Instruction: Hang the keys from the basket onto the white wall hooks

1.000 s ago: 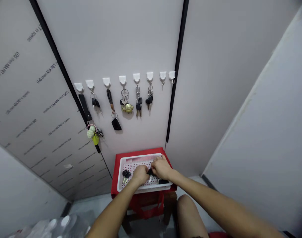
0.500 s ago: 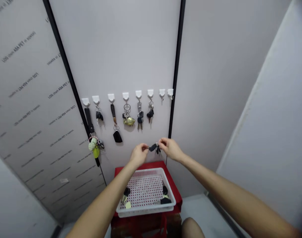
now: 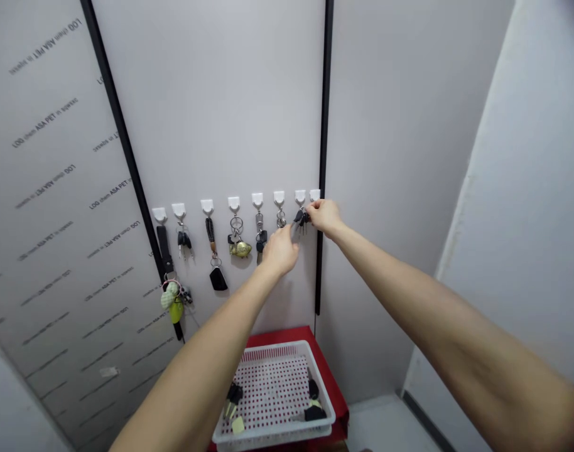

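Both my hands are raised to a row of white wall hooks [image 3: 233,203]. My right hand [image 3: 323,215] is closed on a bunch of black keys [image 3: 301,218] just under the second hook from the right [image 3: 300,196]. My left hand [image 3: 280,250] is curled right below and left of the keys, fingertips by them; whether it grips them is hidden. Other key bunches hang on the hooks to the left, among them a brass fish fob [image 3: 240,249] and a green and yellow fob [image 3: 172,303].
Below, a white perforated basket [image 3: 268,429] sits on a red stool [image 3: 336,405] and holds a few more keys [image 3: 232,397] and a black fob [image 3: 313,412]. A black vertical strip [image 3: 323,125] runs just right of the hooks. Grey panels close in on both sides.
Both hands lifted the black key bunch out of the basket and carried it up to the hooks. The camera tilted upward with them.
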A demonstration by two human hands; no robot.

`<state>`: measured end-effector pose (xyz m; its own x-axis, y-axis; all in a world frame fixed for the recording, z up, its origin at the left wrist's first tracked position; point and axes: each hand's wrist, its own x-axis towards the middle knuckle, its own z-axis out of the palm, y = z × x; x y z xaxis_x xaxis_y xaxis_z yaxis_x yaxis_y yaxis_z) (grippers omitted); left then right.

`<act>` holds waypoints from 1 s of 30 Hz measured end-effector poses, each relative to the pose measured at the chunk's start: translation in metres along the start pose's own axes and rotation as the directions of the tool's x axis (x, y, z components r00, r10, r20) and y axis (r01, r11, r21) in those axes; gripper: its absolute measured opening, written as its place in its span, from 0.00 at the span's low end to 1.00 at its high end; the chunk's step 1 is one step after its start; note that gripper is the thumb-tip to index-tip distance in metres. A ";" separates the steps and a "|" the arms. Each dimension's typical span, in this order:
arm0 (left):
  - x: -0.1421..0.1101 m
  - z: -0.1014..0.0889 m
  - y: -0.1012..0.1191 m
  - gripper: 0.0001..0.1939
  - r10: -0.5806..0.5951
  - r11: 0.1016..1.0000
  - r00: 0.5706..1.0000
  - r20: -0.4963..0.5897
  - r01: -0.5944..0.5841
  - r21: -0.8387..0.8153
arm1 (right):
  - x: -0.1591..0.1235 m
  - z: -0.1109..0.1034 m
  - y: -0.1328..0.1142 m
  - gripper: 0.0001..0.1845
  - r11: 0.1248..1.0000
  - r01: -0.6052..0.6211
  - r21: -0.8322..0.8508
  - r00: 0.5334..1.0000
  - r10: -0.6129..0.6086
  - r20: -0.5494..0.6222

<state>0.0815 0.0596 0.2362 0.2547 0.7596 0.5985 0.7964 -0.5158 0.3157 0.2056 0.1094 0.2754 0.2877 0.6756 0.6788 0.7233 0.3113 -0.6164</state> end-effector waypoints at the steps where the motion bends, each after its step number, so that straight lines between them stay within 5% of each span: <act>1: 0.000 0.000 -0.001 0.22 -0.002 1.000 1.000 0.014 0.002 0.004 | 0.000 0.000 -0.001 0.10 1.000 -0.007 -0.028 1.000 0.007 0.010; 12: -0.002 0.002 -0.001 0.22 0.037 0.999 0.999 0.040 -0.036 -0.030 | -0.007 -0.002 -0.005 0.10 0.994 0.003 -0.106 0.998 -0.010 -0.062; 17: -0.012 0.004 -0.003 0.22 0.043 0.997 0.998 0.049 -0.040 -0.069 | -0.007 -0.001 -0.002 0.10 0.993 -0.021 -0.120 1.000 0.023 0.018; 20: -0.037 0.017 -0.018 0.22 0.019 0.991 0.994 0.108 -0.005 -0.134 | -0.034 0.001 0.013 0.14 0.991 0.069 -0.116 0.996 -0.075 -0.044; 22: -0.064 0.033 -0.033 0.21 -0.029 0.982 0.978 0.205 0.066 -0.175 | -0.071 0.004 0.028 0.16 0.969 0.198 -0.147 0.979 -0.189 0.071; 23: -0.080 0.043 -0.041 0.21 -0.055 0.976 0.960 0.273 0.110 -0.188 | -0.094 0.007 0.037 0.16 0.949 0.278 -0.151 0.945 -0.242 0.221; 24: -0.097 0.053 -0.049 0.20 -0.078 0.969 0.935 0.347 0.153 -0.194 | -0.120 0.009 0.045 0.16 0.924 0.356 -0.137 0.861 -0.267 0.434; 26: -0.131 0.073 -0.061 0.19 -0.082 0.958 0.865 0.496 0.205 -0.199 | -0.173 0.016 0.062 0.15 0.871 0.488 -0.058 0.508 -0.229 0.831; 28: -0.161 0.089 -0.069 0.18 -0.077 0.959 0.778 0.624 0.229 -0.167 | -0.216 0.023 0.075 0.14 0.800 0.595 -0.078 0.298 -0.129 0.946; 30: -0.183 0.100 -0.072 0.18 -0.071 0.961 0.684 0.726 0.241 -0.133 | -0.242 0.029 0.084 0.12 0.729 0.680 -0.080 0.183 -0.062 0.981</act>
<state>0.0328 -0.0026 0.0301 0.5155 0.8441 -0.1475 0.7541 -0.3652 0.5458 0.1781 -0.0086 0.0474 -0.6085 0.7597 -0.2292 0.7733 0.6326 0.0437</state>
